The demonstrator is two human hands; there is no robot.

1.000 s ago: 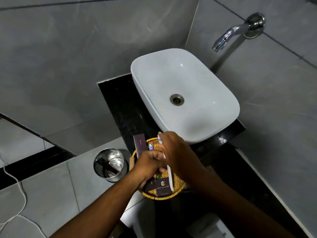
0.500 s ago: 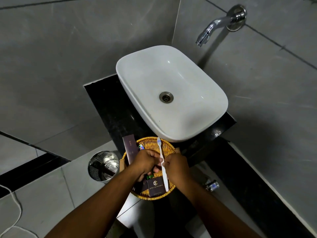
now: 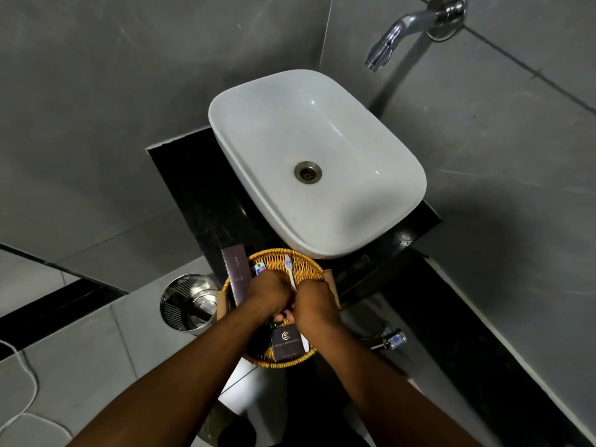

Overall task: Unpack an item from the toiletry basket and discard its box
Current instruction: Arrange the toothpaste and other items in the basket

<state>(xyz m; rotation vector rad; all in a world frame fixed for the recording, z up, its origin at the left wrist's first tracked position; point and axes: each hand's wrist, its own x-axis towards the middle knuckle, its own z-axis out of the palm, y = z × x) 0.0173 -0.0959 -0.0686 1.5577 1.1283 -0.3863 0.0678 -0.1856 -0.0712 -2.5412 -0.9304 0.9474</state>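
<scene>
Wicker basket beside sink; hands' grip hidden; steel bin left.

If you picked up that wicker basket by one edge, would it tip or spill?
Probably. The wicker basket looks shallow and light, and a long box already juts past its rim. The white toothbrush lies loose across it and would likely slide. The weave looks stiff, so it should hold shape.

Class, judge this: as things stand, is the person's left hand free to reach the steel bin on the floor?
Probably yes: the bin stands open just left of the left hand, nothing between them, though that hand is busy over the basket.
</scene>
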